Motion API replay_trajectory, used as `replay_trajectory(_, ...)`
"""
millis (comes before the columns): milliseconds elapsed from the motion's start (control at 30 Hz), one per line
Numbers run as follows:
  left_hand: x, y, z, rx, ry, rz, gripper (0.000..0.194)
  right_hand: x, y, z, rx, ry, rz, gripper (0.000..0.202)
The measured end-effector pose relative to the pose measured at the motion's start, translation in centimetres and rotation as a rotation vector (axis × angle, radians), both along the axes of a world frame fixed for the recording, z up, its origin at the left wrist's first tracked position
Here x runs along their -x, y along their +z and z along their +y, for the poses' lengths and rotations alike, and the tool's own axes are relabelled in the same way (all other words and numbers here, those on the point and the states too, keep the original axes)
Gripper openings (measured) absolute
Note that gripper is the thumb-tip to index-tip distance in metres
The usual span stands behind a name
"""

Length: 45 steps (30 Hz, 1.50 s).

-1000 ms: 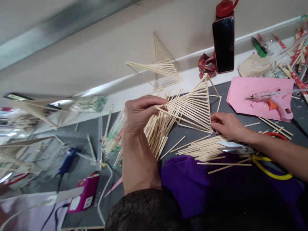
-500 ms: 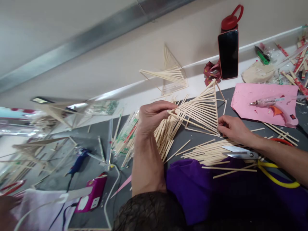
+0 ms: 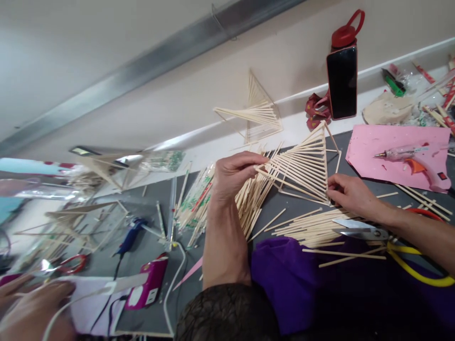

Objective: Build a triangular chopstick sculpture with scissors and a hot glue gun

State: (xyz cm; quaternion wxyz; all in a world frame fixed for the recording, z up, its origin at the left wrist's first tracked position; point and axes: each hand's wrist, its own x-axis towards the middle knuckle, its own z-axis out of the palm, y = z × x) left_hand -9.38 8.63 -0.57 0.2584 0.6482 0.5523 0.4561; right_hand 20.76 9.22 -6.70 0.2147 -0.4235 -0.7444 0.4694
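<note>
Both my hands hold a model made of thin wooden sticks (image 3: 305, 163), a fan of rods set between frame edges. My left hand (image 3: 236, 173) pinches its left corner between thumb and fingers. At the lower right corner, the fingers of my right hand (image 3: 343, 189) are closed on the frame. Behind and below the model lie a bundle of loose sticks (image 3: 254, 208) and another spread of sticks (image 3: 302, 225). Scissors with yellow handles (image 3: 377, 232) lie under my right forearm, their blades pointing left.
A hot glue gun (image 3: 414, 158) rests on pink foam (image 3: 366, 142) at right. A phone (image 3: 341, 83) leans on a red-capped bottle (image 3: 344, 35). Another stick model (image 3: 256, 116) stands by the wall. At left are a blue glue gun (image 3: 130, 237), a magenta power strip (image 3: 152, 282) and a co-worker's hands (image 3: 42, 308).
The view has shifted slightly, so things sit a little farther right. My hands keep their hold on the stick model. The co-worker's hands have come further into view at lower left.
</note>
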Motion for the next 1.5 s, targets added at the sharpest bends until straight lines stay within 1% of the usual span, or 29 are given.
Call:
replay_trajectory(133, 0.0, 0.0, 0.0, -0.006, 0.004, 0.008, 0.011, 0.0, -0.1, 0.1, -0.006, 0.012, -0.002, 0.006)
replay_trajectory(300, -0.1, 0.0, 0.0, -0.031, -0.029, -0.006, 0.011, 0.0, 0.0, 0.1, -0.005, 0.009, -0.006, 0.008)
replay_trajectory(500, -0.6, 0.0, 0.1, -0.053, 0.015, -0.025, 0.012, 0.1, 0.5, 0.1, -0.023, 0.003, -0.029, 0.009)
replay_trajectory(633, -0.8, 0.1, 0.1, -0.07, 0.01, -0.028, 0.014, 0.0, 0.5, 0.2, -0.027, 0.01, -0.024, 0.012)
replay_trajectory(833, -0.9, 0.1, 0.2, -0.077, 0.006, -0.064, 0.009, -0.1, 0.6, 0.2, -0.031, 0.018, -0.023, 0.017)
replay_trajectory(1067, -1.0, 0.1, 0.2, -0.094, -0.026, -0.065, 0.01, -0.3, 0.7, 0.1, -0.061, 0.021, -0.1, 0.021)
replay_trajectory(1233, -0.9, 0.0, 0.3, -0.093, -0.029, -0.048, 0.009, -0.4, 1.1, 0.2, -0.133, 0.097, -0.222, 0.011)
replay_trajectory(1367, -0.8, 0.1, 0.2, -0.088, -0.022, -0.053, 0.009, -0.3, 1.3, 0.3, -0.123, 0.114, -0.299, 0.009)
replay_trajectory(1500, -1.0, 0.2, 0.2, -0.1, -0.034, -0.056, 0.011, -0.1, 1.2, 0.2, -0.112, 0.107, -0.32, 0.009)
